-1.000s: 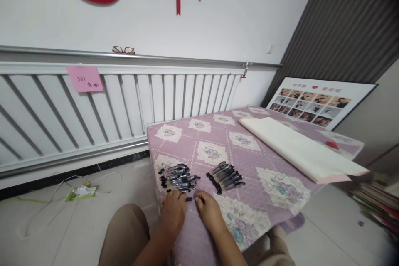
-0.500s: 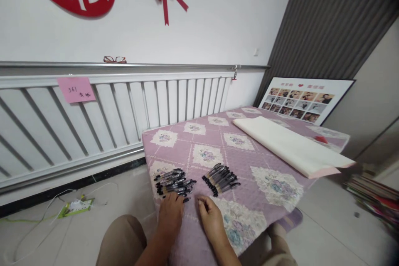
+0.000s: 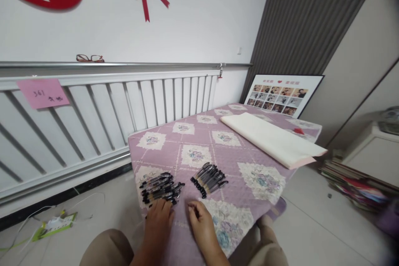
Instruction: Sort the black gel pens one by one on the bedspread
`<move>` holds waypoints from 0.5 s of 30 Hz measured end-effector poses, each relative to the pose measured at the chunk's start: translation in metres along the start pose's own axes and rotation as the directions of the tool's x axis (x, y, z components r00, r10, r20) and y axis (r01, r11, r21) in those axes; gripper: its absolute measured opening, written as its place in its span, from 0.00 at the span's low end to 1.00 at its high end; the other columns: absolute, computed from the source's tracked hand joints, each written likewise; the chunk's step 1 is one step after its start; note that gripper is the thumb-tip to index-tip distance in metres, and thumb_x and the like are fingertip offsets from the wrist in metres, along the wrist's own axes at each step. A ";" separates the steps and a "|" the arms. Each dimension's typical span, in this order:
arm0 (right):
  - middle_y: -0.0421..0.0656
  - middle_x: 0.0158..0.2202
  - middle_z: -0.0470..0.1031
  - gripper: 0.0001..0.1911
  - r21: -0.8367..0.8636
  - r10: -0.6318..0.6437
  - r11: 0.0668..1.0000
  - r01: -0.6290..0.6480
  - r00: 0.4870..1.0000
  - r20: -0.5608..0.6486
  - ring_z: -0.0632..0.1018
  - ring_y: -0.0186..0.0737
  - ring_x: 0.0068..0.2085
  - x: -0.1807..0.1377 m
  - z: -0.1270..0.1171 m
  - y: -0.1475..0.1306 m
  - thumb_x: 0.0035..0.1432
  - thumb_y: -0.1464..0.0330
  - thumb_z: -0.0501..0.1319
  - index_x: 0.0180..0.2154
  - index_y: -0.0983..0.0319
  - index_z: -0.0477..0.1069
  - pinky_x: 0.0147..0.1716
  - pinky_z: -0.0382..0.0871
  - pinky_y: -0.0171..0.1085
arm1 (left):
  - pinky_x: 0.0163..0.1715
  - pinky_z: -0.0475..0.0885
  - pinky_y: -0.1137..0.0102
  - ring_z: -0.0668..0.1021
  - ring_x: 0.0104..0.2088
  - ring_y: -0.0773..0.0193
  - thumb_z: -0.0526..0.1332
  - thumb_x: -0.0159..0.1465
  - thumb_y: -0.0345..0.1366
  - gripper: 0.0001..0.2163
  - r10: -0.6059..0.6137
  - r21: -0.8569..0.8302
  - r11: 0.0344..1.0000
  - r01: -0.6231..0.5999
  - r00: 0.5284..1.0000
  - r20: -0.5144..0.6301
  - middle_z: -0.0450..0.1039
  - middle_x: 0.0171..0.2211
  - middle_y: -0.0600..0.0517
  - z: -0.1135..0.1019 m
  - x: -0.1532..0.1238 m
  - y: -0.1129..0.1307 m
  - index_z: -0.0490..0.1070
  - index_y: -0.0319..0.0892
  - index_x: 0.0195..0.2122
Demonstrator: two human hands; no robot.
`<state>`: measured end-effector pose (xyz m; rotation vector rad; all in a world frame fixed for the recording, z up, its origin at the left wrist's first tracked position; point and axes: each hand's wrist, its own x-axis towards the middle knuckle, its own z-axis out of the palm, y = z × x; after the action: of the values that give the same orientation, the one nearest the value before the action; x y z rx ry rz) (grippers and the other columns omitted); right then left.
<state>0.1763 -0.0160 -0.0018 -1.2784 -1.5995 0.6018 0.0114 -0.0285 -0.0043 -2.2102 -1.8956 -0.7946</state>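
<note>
My left hand [image 3: 159,218] rests at the near edge of a loose pile of black-capped pens [image 3: 160,189], its fingers closed around a pen at the near side; most of that pen is hidden under the hand. My right hand [image 3: 201,218] lies on the cloth to the right, fingers curled inward, thumb near the forefinger, with nothing visible in them. Beyond it is a neat row of similar pens [image 3: 210,179], laid side by side at a slant. A strip of cloth separates the two groups.
A purple floral cloth [image 3: 215,139] covers the table. Folded cream sheets [image 3: 271,139] lie toward the right, with a red item [image 3: 298,131] behind. A photo board [image 3: 282,95] leans at the far end. A white radiator [image 3: 149,104] borders the left side; a power strip [image 3: 55,225] sits on the floor.
The view has turned to the right, so everything appears shifted left. My left hand stays at the near side of the loose pile; my right hand remains curled beside it.
</note>
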 end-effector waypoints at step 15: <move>0.49 0.44 0.73 0.11 -0.609 -0.224 0.775 0.166 0.974 -0.019 0.71 0.48 0.47 0.048 -0.077 0.065 0.55 0.74 0.57 0.40 0.61 0.71 0.47 0.65 0.46 | 0.35 0.71 0.70 0.76 0.35 0.62 0.51 0.66 0.34 0.08 0.203 -0.180 0.962 -0.208 0.978 -0.046 0.73 0.34 0.51 0.009 -0.030 -0.001 0.70 0.46 0.35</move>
<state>0.2747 0.0363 -0.0060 -1.5362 -1.8952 -0.1314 0.0105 -0.0512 -0.0261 -2.4385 -1.6037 -0.9917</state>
